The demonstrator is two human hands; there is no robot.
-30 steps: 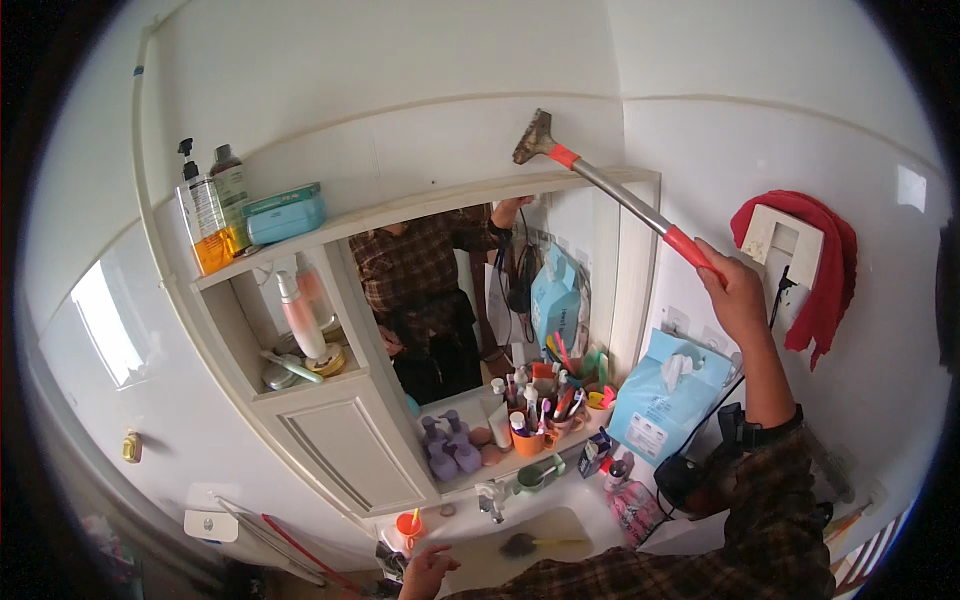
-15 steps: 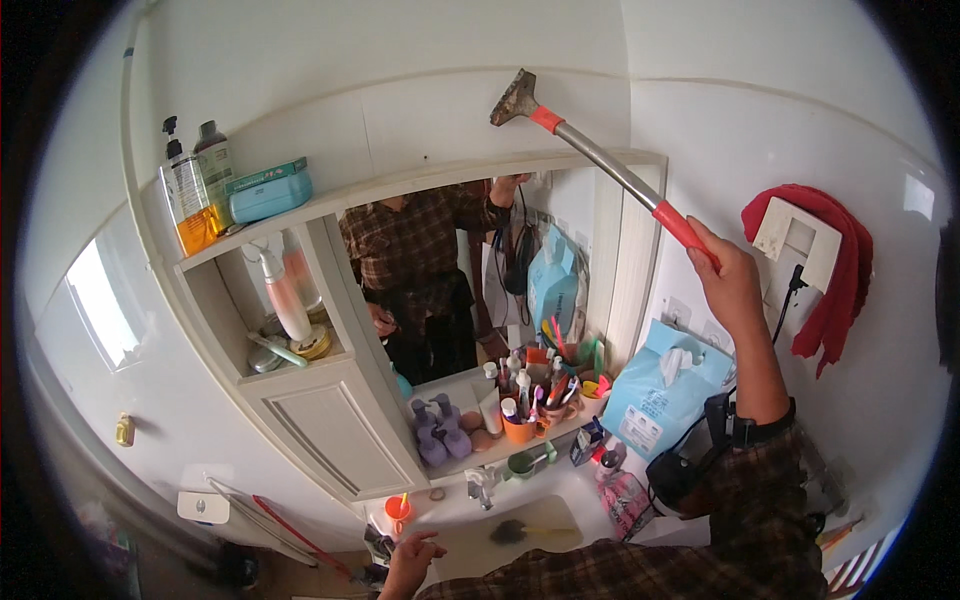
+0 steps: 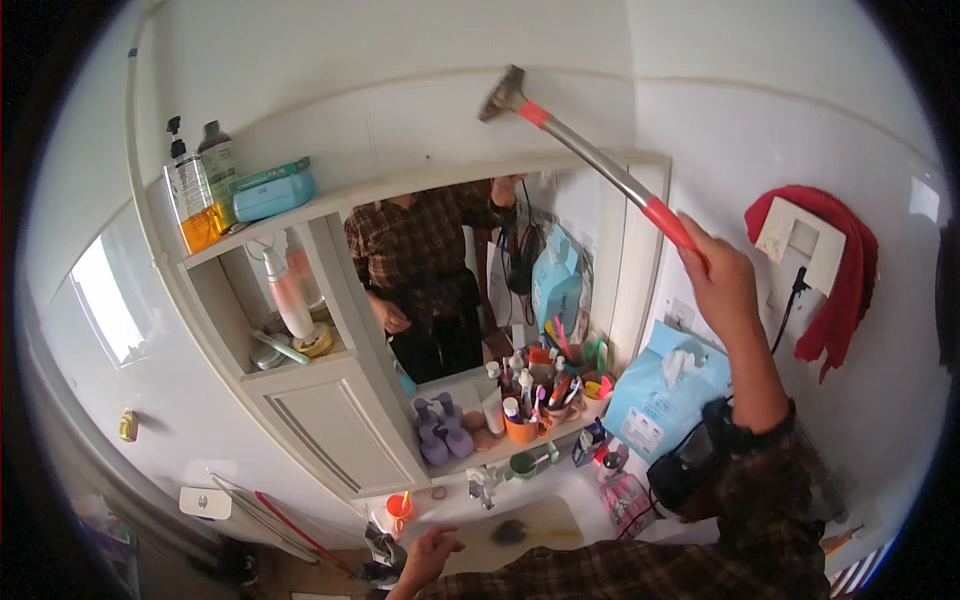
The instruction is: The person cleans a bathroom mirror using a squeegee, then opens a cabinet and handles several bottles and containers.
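Observation:
My right hand (image 3: 718, 280) is wrapped around the red grip of a long-handled scraper (image 3: 600, 165) with a metal shaft. The scraper's dirty head (image 3: 503, 94) is up at the seam of the white wall above the mirror cabinet (image 3: 375, 195); whether it touches the wall I cannot tell. Low down, my left hand (image 3: 432, 558) hovers at the near left edge of the sink (image 3: 590, 500), holding nothing, its fingers loosely bent and apart. An orange cup (image 3: 398, 508) stands just beyond it. The mirror (image 3: 430, 280) reflects my plaid shirt and arms.
Bottles (image 3: 190, 200) and a blue case (image 3: 273, 197) stand on the cabinet top. Purple pump bottles (image 3: 440, 435) and several toothbrush cups (image 3: 522, 430) line the ledge. Right of them are a blue tissue pack (image 3: 650, 405), a black hair dryer (image 3: 690, 465) and a red cloth (image 3: 850, 300).
The scraper head has shifted slightly left and up along the wall, with my right hand following. My left hand has moved a little to the right.

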